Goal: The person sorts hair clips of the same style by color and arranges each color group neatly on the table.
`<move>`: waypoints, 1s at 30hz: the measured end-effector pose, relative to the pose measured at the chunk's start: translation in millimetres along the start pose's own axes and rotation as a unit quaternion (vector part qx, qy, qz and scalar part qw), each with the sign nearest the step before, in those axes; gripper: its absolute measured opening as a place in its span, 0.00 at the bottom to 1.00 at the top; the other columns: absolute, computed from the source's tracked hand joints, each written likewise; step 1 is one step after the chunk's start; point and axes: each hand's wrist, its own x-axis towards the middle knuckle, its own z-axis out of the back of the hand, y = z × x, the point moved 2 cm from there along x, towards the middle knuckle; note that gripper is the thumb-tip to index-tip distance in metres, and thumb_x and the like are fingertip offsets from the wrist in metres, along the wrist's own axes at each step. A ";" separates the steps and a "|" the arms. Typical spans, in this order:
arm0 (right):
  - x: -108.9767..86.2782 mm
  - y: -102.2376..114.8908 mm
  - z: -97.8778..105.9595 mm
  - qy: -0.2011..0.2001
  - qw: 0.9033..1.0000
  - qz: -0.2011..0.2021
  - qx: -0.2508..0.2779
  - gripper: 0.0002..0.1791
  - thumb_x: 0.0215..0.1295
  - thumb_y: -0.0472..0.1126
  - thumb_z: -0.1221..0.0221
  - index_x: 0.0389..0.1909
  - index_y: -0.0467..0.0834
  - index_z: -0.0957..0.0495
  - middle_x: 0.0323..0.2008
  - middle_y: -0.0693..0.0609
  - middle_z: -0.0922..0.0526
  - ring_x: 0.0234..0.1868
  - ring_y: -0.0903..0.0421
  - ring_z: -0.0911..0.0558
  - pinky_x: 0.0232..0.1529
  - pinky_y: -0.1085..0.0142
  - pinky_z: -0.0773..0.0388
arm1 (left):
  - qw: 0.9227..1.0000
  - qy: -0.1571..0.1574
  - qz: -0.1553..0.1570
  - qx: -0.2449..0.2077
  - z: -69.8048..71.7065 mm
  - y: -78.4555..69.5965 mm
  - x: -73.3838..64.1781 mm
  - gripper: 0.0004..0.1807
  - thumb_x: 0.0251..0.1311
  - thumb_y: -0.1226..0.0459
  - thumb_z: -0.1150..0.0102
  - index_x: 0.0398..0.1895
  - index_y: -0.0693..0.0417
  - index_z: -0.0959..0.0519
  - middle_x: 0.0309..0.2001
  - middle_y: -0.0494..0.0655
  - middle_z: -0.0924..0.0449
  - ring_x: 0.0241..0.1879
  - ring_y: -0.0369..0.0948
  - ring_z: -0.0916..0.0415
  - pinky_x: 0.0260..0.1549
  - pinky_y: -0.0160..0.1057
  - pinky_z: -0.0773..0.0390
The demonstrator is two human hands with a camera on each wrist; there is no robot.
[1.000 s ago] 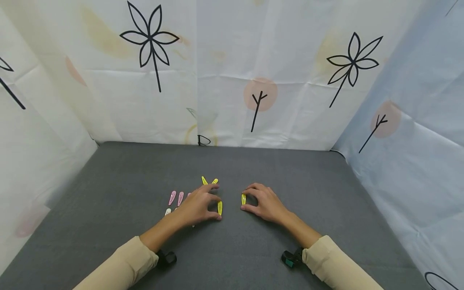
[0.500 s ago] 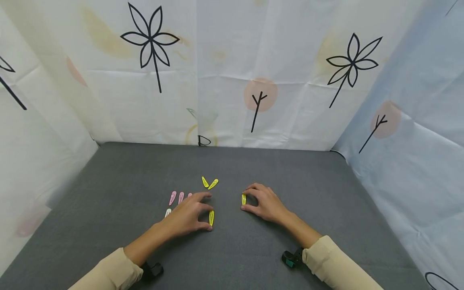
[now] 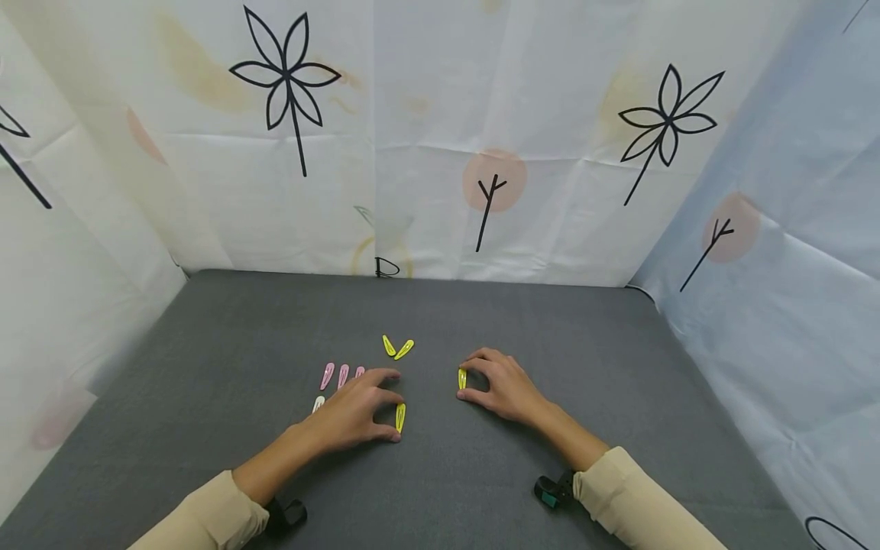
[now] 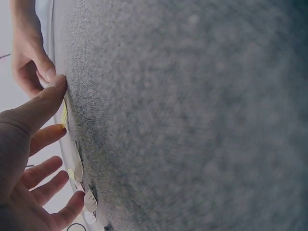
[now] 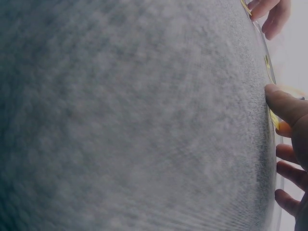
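Note:
Thumb and index finger of my left hand pinch the two ends of a yellow snap hair clip at the tabletop; the left wrist view shows that clip edge-on. To the right, my right hand holds another yellow snap hair clip the same way, between thumb and index finger. Its other fingers are spread in the right wrist view, behind the clip. Beyond the hands, two more yellow clips lie in a V. My left hand partly covers the clips beside it.
Pink hair clips lie in a row left of my left hand, with a white clip nearer me. Everything rests on a grey cloth-covered table. Patterned white curtains stand along its back and sides.
My left hand has moved toward me and slightly left with its yellow hair clip, uncovering the two far yellow clips. The right hand and its clip have stayed put.

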 end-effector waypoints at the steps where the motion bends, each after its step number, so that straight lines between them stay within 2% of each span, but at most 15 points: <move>1: -0.2 -0.2 0.0 0.000 1.000 0.000 0.000 0.24 0.59 0.53 0.30 0.52 0.44 0.17 0.52 0.50 0.20 0.55 0.50 0.22 0.51 0.48 0.29 | 1.000 0.001 0.000 0.000 -0.2 0.1 0.2 0.27 0.43 0.49 0.21 0.45 0.54 0.13 0.60 0.57 0.25 0.62 0.52 0.29 0.58 0.59 0.30; 9: -0.3 -0.3 0.2 0.002 1.000 -0.001 0.002 0.23 0.59 0.53 0.30 0.52 0.44 0.17 0.52 0.50 0.20 0.54 0.50 0.22 0.51 0.49 0.29 | 1.000 0.009 0.001 -0.011 -0.2 1.9 1.7 0.27 0.43 0.49 0.21 0.46 0.54 0.13 0.61 0.57 0.26 0.62 0.53 0.29 0.59 0.59 0.31; 15: -0.4 -1.3 -0.1 -0.003 1.000 0.005 0.001 0.23 0.59 0.53 0.30 0.51 0.44 0.17 0.51 0.50 0.20 0.54 0.50 0.22 0.50 0.49 0.28 | 0.999 -0.022 0.018 -0.028 10.6 7.7 8.1 0.27 0.44 0.51 0.21 0.47 0.57 0.14 0.62 0.59 0.27 0.62 0.54 0.29 0.56 0.56 0.28; 20: -0.4 -1.4 0.1 -0.002 1.000 0.004 0.000 0.23 0.59 0.53 0.30 0.52 0.45 0.17 0.52 0.50 0.20 0.54 0.50 0.22 0.50 0.50 0.29 | 0.997 -0.040 0.060 -0.013 20.1 20.6 16.2 0.27 0.46 0.54 0.21 0.49 0.58 0.14 0.63 0.59 0.27 0.63 0.55 0.29 0.55 0.59 0.28; 25: -0.5 -1.8 0.4 -0.001 1.000 0.003 0.002 0.24 0.59 0.53 0.30 0.52 0.45 0.17 0.52 0.50 0.20 0.55 0.50 0.22 0.51 0.49 0.29 | 0.994 -0.030 0.104 0.005 24.5 34.1 26.8 0.27 0.50 0.54 0.24 0.53 0.57 0.16 0.64 0.59 0.28 0.63 0.56 0.30 0.52 0.60 0.26; 30: -0.7 -2.9 0.1 0.000 1.000 0.004 0.007 0.24 0.60 0.53 0.31 0.52 0.44 0.17 0.52 0.50 0.20 0.55 0.50 0.22 0.52 0.48 0.29 | 0.992 -0.010 0.129 0.002 23.7 45.0 37.4 0.27 0.53 0.55 0.25 0.56 0.55 0.17 0.65 0.60 0.30 0.64 0.57 0.31 0.53 0.59 0.27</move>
